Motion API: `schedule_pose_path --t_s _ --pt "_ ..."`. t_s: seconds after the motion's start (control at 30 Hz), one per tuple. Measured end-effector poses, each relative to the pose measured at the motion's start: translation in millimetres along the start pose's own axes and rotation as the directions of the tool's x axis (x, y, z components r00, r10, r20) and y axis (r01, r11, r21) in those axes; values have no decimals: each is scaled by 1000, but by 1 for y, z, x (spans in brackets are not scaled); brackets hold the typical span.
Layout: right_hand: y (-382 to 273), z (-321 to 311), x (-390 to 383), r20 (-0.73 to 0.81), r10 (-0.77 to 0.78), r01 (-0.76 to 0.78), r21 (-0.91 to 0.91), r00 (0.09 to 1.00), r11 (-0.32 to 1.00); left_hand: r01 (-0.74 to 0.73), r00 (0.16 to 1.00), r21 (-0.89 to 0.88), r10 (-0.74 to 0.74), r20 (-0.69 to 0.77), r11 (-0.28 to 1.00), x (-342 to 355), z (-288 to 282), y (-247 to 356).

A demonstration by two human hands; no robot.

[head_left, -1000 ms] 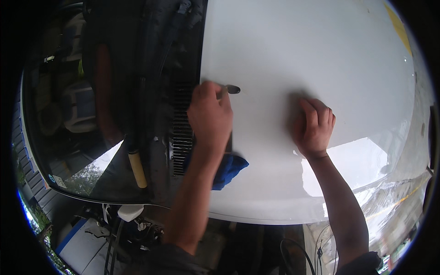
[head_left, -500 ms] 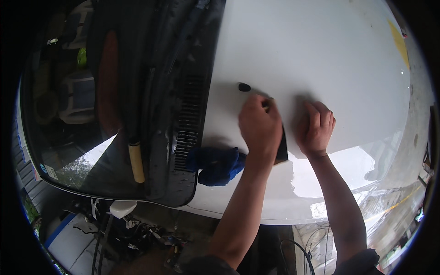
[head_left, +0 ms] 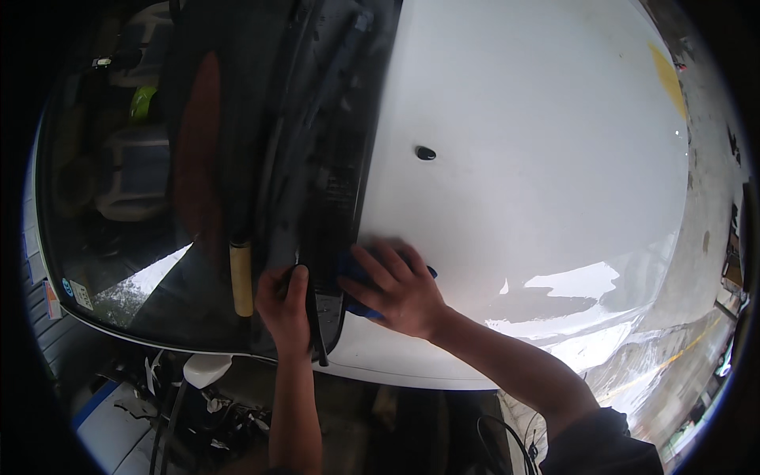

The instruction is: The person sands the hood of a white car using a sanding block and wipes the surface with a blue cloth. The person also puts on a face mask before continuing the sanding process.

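along a glossy white car hood [head_left: 514, 158], we are resting our spread right hand [head_left: 400, 291] on a crumpled blue cloth [head_left: 361, 308]. our curled left hand [head_left: 285, 307] is pinching a thin dark strip [head_left: 316, 328] by the black cowl [head_left: 336, 198].

The hood [head_left: 514, 174] is cut off at the top. At its left edge the cloth [head_left: 354, 269] is mostly covered by the right hand [head_left: 404, 289]; left of it, a dark strip [head_left: 318, 336] is partly hidden by the left hand [head_left: 286, 307].

Bright glare on the hood [head_left: 507, 174]; edges bent, blackened; windshield [head_left: 154, 214] dim, perhaps blurred
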State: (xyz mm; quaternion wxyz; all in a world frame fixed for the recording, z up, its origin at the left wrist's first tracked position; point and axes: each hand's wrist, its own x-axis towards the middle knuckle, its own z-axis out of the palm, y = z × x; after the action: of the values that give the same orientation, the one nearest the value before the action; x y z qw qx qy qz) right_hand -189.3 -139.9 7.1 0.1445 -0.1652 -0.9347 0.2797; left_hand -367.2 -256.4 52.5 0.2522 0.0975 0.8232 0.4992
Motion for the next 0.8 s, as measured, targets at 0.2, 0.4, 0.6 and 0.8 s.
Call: schedule_pose_path --t_s 0.2,0.4,0.6,0.8 --pt "50 -10 64 -235 125 -161 -139 964 977 -45 995 49 41 94 998 20 9 -49" --pt "120 -38 133 -397 238 -319 -152 887 935 4 990 -65 5 138 998 16 20 -49" --pt "98 -32 117 -313 251 -303 -132 916 944 -46 985 -42 52 162 998 24 15 -56" --pt "26 -13 0 16 292 -290 -53 956 955 77 972 -13 -72 222 997 18 14 -30"
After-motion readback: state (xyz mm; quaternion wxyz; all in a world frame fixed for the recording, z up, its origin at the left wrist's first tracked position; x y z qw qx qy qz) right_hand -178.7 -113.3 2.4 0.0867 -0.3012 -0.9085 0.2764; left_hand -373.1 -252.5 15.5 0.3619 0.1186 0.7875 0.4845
